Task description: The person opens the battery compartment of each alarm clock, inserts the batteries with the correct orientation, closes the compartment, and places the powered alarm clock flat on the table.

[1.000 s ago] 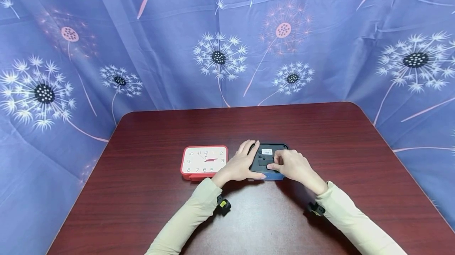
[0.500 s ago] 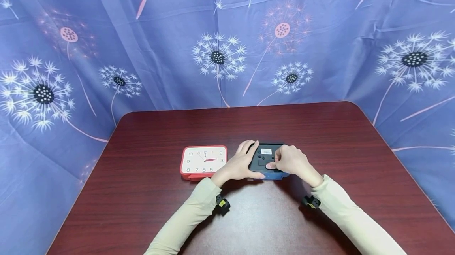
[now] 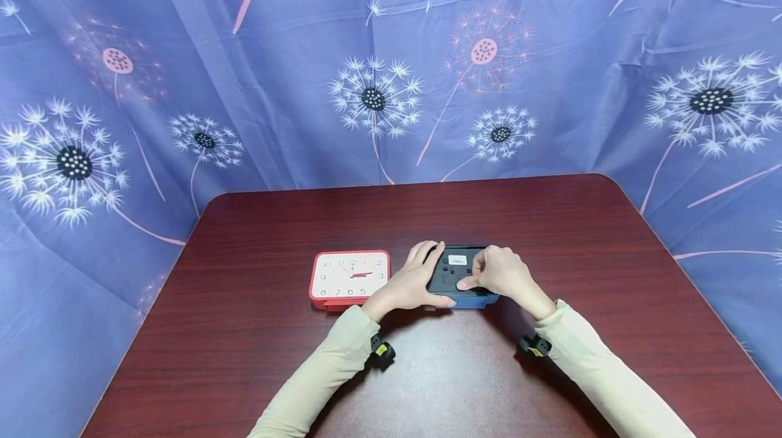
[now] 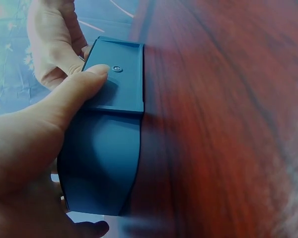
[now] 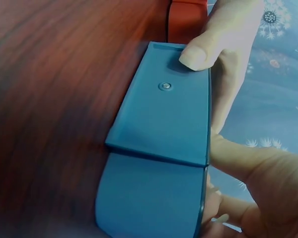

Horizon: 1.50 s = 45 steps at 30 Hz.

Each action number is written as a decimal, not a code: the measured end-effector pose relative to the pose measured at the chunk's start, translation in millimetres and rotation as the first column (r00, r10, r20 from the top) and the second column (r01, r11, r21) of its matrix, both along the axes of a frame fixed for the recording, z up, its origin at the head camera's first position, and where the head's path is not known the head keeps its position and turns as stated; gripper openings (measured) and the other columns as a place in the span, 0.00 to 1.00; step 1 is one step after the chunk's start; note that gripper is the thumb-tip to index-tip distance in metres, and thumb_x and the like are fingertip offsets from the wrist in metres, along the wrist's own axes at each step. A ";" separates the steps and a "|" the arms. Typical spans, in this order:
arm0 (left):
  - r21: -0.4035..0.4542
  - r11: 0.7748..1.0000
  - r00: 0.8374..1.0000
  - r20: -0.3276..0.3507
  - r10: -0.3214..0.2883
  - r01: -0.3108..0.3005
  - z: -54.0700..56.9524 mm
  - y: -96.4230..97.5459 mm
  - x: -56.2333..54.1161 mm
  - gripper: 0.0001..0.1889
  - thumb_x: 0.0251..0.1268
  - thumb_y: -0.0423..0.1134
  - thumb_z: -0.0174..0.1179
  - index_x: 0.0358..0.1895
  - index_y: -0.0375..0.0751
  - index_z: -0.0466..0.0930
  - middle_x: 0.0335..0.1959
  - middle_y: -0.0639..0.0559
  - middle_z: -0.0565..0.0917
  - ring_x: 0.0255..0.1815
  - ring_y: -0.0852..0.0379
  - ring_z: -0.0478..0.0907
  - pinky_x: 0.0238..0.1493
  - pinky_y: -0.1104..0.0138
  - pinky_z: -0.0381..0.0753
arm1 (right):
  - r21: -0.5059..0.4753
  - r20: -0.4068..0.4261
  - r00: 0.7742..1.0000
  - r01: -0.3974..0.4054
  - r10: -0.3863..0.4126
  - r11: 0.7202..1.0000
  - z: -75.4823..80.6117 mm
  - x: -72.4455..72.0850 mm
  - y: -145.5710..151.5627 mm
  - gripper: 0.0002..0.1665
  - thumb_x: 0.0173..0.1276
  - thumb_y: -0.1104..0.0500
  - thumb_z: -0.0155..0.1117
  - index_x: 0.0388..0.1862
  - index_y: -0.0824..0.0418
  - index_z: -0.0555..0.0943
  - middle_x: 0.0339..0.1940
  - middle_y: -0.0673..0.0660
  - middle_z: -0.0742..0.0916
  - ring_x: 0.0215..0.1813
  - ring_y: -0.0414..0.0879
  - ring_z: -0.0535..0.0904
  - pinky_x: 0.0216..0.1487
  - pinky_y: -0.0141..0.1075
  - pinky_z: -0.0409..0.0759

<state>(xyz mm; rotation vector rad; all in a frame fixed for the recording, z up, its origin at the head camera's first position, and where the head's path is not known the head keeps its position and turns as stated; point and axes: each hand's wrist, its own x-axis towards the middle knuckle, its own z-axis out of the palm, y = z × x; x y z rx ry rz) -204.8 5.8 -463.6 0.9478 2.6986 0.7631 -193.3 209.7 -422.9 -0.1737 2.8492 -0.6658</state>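
Note:
A blue alarm clock (image 3: 467,302) lies with its black back (image 3: 455,275) facing up; small knobs and a white label show there. My left hand (image 3: 411,282) grips its left end, thumb along the near blue side and fingers reaching the far edge. In the left wrist view that thumb (image 4: 82,87) presses beside a small screw. My right hand (image 3: 504,276) is over the right part of the back, thumb tip touching the panel and fingers curled. I cannot tell whether thumb and fingers pinch anything there.
A red clock (image 3: 351,276) with a white dial lies face up just left of the blue one. Both are on a dark red wooden table (image 3: 244,356). Behind the table hangs a blue curtain (image 3: 293,85) with dandelion patterns.
My right hand has shifted slightly left over the clock's back, its thumb tip sliding a little the same way. The left hand keeps its hold, and both clocks stay put.

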 end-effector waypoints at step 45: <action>-0.006 1.000 0.999 -0.046 0.023 -0.023 -0.4 1.5 0.5 0.65 0.39 0.59 0.77 0.76 0.34 0.45 0.77 0.35 0.47 0.78 0.41 0.41 0.70 0.52 0.65 | -0.155 -0.141 0.916 -0.395 0.376 0.905 -22.0 -8.4 53.5 0.72 0.37 0.48 0.85 0.73 0.74 0.53 0.70 0.74 0.66 0.69 0.67 0.64 0.66 0.61 0.64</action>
